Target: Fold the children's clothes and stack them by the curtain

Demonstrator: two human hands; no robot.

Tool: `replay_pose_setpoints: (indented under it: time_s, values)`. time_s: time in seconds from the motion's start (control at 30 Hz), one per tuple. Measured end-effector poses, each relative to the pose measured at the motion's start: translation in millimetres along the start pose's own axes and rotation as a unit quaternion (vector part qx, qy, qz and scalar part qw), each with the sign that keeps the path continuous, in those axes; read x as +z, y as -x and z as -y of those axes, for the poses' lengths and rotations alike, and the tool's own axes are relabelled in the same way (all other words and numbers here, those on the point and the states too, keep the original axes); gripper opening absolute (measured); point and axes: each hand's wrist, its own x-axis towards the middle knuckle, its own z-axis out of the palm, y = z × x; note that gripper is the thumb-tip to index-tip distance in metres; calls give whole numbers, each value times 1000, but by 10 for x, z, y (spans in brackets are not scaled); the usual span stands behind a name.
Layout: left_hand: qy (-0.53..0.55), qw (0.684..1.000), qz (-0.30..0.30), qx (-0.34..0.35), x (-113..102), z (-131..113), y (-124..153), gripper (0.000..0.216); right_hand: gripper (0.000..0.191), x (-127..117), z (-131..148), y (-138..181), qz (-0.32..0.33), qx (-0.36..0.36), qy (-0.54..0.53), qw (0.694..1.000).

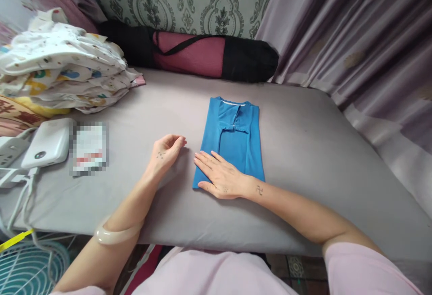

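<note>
We are pressing down now: our right hand [221, 178] lies flat, fingers spread wide and holding nothing, palm down on the near left corner of the blue shirt [238, 126]. The shirt is folded into a narrow rectangle on the bed [303, 151] and runs away from the hand, with its collar at the far end. Our left hand [168, 149] rests on the sheet just to the left of the right one. Its fingers are loosely curled, it is empty, and it sits near the shirt's edge without touching it.

To smooth this well, we judge the palm should stay flat and slide along the length of the cloth towards the collar, so creases are pushed out rather than bunched up. The left hand could pin the near edge so the fold does not creep. One risk is dragging the top layer askew.

Now the count. There is one blue shirt, two hands, and one pale bangle [116, 235] on the left wrist. Further left of the left hand sit one white power bank [47, 142] and one small blurred packet [89, 147]. Beyond those is one stack of printed clothes [64, 70]; we cannot tell how many pieces are in it. Far beyond the right hand lies one rolled mat [202, 54] in a black bag.
</note>
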Motion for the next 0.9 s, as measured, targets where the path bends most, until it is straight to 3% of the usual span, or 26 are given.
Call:
replay_pose_setpoints:
  time_s: [0.2,0.3,0.43,0.5,0.63,0.77,0.9]
  values:
    - [-23,999,23,31,13,17,24,38,71,-35,18,53,3,-1,-37,999]
    - [-51,996,42,55,23,13,59,38,65,-169,-13,203,-54,23,-49,997]
    - [-137,979,112,97,85,-20,138,37,42,-367,-171,521,-203,149,-49,966]
    - [-170,966,166,104,150,-63,177,37,33,-437,-247,660,-230,248,-62,939]
    - [-237,936,225,127,326,-196,200,34,27,-481,-254,765,-157,361,-66,917]
    - [-358,886,263,134,492,-326,191,35,26,-439,-114,743,-76,398,-36,913]
    - [-462,821,315,116,616,-415,237,40,20,-398,14,796,-42,398,-16,916]
